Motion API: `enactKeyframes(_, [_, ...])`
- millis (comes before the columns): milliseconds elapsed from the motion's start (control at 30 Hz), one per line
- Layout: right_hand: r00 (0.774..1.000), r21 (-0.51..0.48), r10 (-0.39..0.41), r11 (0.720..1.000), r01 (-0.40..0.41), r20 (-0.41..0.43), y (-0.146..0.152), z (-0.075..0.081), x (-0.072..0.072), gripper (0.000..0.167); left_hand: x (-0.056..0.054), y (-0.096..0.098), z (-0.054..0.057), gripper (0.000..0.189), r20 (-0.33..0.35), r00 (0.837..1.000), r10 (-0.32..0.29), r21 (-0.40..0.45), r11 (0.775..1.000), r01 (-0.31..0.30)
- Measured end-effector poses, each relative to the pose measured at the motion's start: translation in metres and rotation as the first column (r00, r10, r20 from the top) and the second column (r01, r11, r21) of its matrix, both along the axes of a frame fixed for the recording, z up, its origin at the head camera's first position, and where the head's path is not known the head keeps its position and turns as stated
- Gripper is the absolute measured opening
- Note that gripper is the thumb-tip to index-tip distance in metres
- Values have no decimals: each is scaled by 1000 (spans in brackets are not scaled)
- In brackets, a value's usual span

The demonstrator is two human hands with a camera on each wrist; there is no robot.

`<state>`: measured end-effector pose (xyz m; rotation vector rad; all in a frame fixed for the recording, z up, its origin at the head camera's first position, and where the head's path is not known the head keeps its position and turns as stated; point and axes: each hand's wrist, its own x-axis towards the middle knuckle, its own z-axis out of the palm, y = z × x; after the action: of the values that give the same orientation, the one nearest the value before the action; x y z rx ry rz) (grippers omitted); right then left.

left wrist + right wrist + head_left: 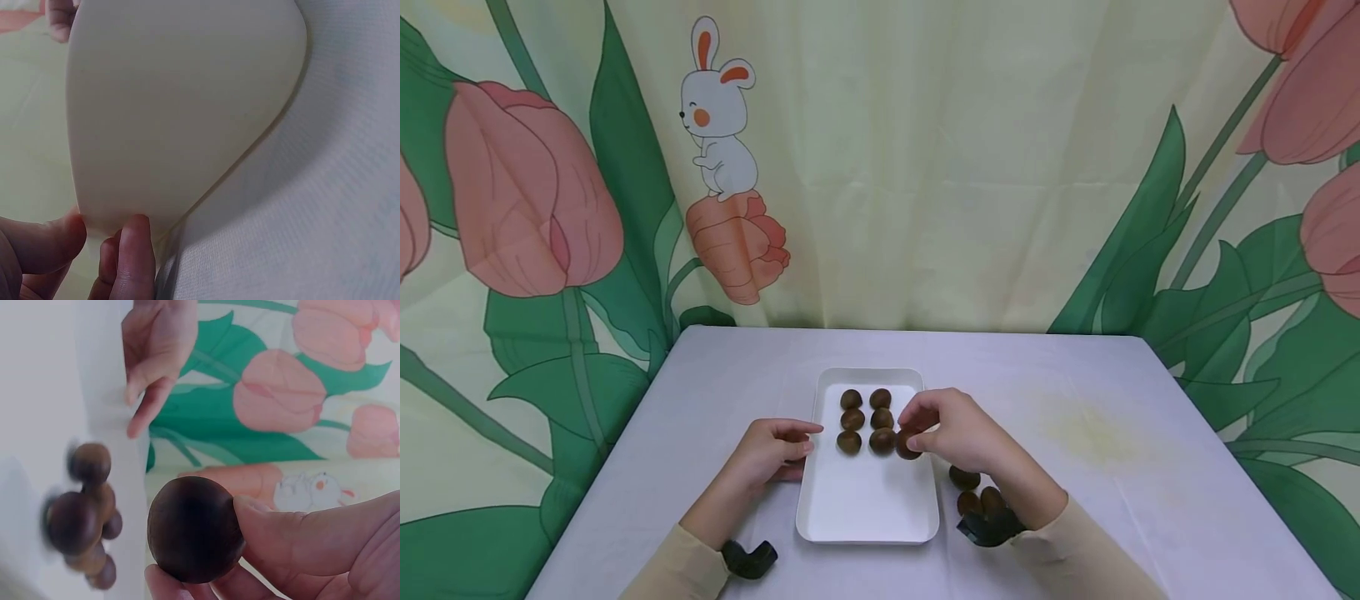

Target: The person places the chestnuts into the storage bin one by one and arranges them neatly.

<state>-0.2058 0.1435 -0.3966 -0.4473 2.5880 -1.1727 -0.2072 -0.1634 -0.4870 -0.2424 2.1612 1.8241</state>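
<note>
My right hand (951, 429) pinches a dark brown, round chestnut (197, 529) between thumb and fingers, at the right side of a white rectangular tray (868, 508). Several more chestnuts (882, 442) sit in two columns in the tray's far half. At the tray's left edge, my left hand (771, 450) holds the rim. Its fingertips (134, 250) lie against the outer wall in the left wrist view. Whether the pinched chestnut touches the tray floor is hard to tell.
Right of the tray, several loose chestnuts (965, 477) lie on the white tablecloth (1075, 392), partly behind my right wrist. Dark wrist straps (749, 559) show on both arms. A curtain (925, 167) printed with tulips and a rabbit hangs behind the table.
</note>
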Motion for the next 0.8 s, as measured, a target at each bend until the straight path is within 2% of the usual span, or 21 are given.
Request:
enactKeyframes(267, [998,-31,63,998,-63,-18,-24,-2,-6,20,0,-1,0,29,-2,1000,2,-8,1000,-2])
enactKeyframes(567, [995,-74,98,992,-98,4,-47,-14,-17,18,-1,-3,0,29,13,1000,3,20,1000,-4])
enactKeyframes(800, [994,-49,109,993,-109,-14,-61,-25,-20,20,-2,-2,1,29,18,1000,5,20,1000,-5])
